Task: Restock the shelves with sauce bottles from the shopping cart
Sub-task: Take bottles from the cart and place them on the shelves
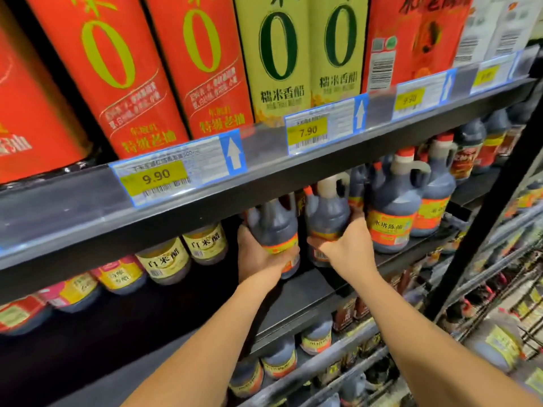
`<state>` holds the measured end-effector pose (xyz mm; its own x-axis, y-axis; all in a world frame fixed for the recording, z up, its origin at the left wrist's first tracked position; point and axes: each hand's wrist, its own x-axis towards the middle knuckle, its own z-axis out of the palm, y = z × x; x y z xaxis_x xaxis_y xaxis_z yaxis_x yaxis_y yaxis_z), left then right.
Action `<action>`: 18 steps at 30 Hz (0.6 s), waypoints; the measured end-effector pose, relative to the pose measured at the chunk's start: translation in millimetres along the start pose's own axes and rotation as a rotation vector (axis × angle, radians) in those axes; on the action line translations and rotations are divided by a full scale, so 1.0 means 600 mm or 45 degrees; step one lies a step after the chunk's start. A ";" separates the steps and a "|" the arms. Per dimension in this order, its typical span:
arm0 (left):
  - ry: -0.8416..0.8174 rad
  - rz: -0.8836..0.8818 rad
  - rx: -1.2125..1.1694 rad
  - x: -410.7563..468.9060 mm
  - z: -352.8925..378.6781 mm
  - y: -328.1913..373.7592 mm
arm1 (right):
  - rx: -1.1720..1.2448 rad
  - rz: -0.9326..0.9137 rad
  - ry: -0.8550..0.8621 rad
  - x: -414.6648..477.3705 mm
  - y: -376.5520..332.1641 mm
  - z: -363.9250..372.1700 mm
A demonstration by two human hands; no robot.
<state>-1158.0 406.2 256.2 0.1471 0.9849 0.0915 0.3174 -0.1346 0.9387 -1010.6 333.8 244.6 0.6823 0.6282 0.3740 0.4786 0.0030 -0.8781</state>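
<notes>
Sauce bottle [499, 345] in the wire cart [529, 333], near right, is too blurry to read. Two bare arms reach up and away to the middle shelf [305, 286].

The left hand [260, 255] cups the left dark bottle [274, 227] from below, fingers curled round it. The right hand [349, 249] grips the right dark bottle [326, 211], with the thumb across the label and the fingers round the far side. Both bottles are at the shelf front, tilted.

Just to the right stand more jug bottles [392, 212] with red caps. On the left, white vinegar bottles [164, 259] sit in shade. The top shelf edge [264, 183] hides the tops of the held bottles. Tall red bottles [123, 69] and yellow bottles [279, 54] are cut off above.
</notes>
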 end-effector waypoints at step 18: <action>0.002 0.204 0.028 0.041 0.022 -0.024 | -0.139 0.081 -0.228 0.072 0.017 0.045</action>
<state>-1146.6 431.1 240.5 0.1962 0.9507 0.2399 0.3100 -0.2923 0.9047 -991.3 381.8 243.7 0.6082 0.7529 0.2514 0.5014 -0.1190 -0.8570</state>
